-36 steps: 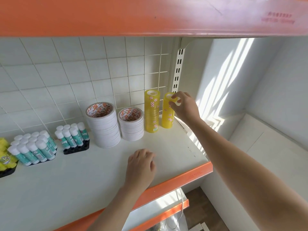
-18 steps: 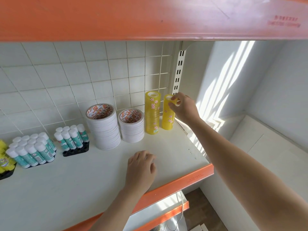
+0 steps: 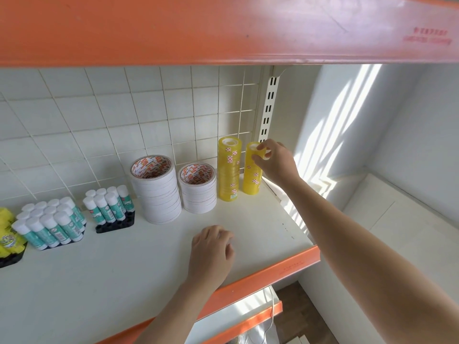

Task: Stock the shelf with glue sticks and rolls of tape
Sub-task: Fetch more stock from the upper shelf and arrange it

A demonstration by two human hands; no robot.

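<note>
On the white shelf point(image 3: 124, 274) stand two yellow tape stacks. My right hand point(image 3: 277, 162) pinches the top roll of the right yellow stack point(image 3: 252, 175), beside the taller yellow stack point(image 3: 229, 170). Left of them are two white tape stacks, a tall one point(image 3: 156, 192) and a lower one point(image 3: 197, 191). Further left, glue sticks with white caps stand in two black trays, a small group point(image 3: 109, 207) and a larger group point(image 3: 49, 224). My left hand point(image 3: 211, 254) rests on the shelf near its front edge, fingers curled; whether it holds anything is hidden.
A yellow packet point(image 3: 8, 234) sits at the far left edge. An orange shelf point(image 3: 223, 28) hangs close overhead. The orange front lip point(image 3: 273, 274) bounds the shelf; a slotted white upright point(image 3: 268, 108) and wire grid back panel point(image 3: 124, 125) stand behind. A lower shelf point(image 3: 238, 316) shows below.
My right hand has stayed on the top of the right yellow stack, with a slight shift of the fingers. The view has tilted a little; my left hand has not moved.
</note>
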